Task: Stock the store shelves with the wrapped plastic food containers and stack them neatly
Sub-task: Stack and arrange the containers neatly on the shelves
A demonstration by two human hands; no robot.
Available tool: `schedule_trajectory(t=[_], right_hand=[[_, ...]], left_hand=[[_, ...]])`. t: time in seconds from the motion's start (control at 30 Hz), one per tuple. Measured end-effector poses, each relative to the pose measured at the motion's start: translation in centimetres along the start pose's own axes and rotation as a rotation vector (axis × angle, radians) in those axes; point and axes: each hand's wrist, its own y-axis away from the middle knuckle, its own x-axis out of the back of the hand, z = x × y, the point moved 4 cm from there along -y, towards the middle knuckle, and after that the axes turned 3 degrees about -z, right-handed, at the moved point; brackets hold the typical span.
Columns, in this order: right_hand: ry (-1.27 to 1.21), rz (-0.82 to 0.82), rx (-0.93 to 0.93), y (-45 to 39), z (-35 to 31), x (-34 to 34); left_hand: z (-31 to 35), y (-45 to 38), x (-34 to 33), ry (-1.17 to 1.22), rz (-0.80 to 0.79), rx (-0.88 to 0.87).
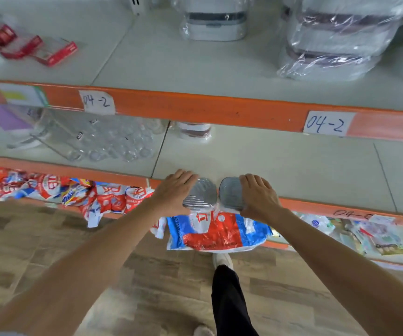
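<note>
Left fingers [183,177]: spread flat over the top of the left container [201,192], pressing or steadying it rather than curling round it.
Right fingers [251,181]: likewise laid flat over the right container [230,192], no wrap-round grip that I can see.
Left hand [171,192]: on the outer left side of its container, the wrist towards the aisle.
Right hand [260,197]: mirrors it on the outer right side.
Where the containers lie: side by side and touching or nearly so, at the near edge of the middle shelf [292,166], partly over its orange lip.
The relation that matters: each container sits directly under its own hand, and open shelf runs away from the fingers towards the far side; a push straight back looks like the likely move, each hand equally close.
Long axis: roughly rounded lids; I cannot tell a longer side.
Far along that path: a small wrapped container [194,130] stands at the back of the same shelf, slightly left of the line.
Left of it: clear glassware [113,144], well apart.
Upper shelf: wrapped container stacks [329,42] already placed, right of centre.
Below the hands: a red and blue packet [217,231] on the lower shelf, out of the way.
</note>
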Motion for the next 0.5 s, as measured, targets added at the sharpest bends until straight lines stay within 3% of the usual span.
schedule_trajectory(t=[0.5], right_hand=[[0.043, 0.121, 0.193, 6.6, -11.1, 16.5]], left_hand=[[-5.5, 17.8, 14.1, -0.042, 0.301, 0.094]])
